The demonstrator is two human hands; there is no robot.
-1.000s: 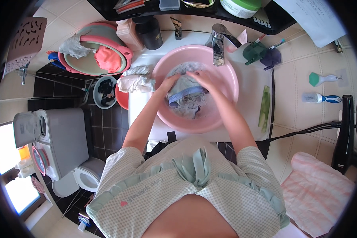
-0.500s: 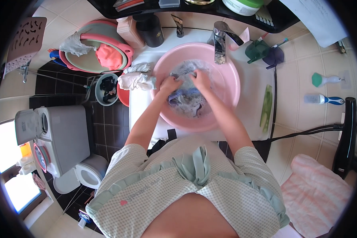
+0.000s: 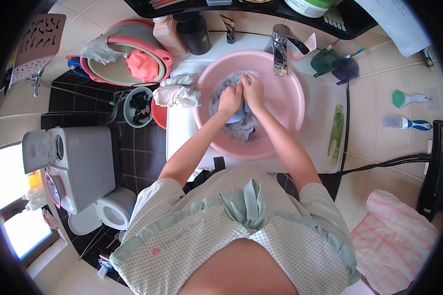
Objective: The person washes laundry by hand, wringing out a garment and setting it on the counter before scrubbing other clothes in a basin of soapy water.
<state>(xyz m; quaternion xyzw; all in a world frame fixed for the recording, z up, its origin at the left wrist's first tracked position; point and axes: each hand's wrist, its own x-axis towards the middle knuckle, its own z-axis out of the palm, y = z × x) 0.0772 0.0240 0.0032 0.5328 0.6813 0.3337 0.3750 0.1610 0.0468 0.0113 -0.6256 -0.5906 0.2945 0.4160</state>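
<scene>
At the frame's upper middle, the left hand (image 3: 229, 100) and right hand (image 3: 253, 92), curled nearly closed together, seemingly grip a bunched pale-blue wet cloth (image 3: 237, 117), likely limp, water-heavy, slippery and best held by thick folds, inside a round pink plastic basin (image 3: 291, 105).

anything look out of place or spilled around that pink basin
Mildly odd: a long green object, too unclear to identify, lies on the white counter right of the pink basin and seems unrelated to the bluish cloth inside it. The suds that show are within the basin.
</scene>
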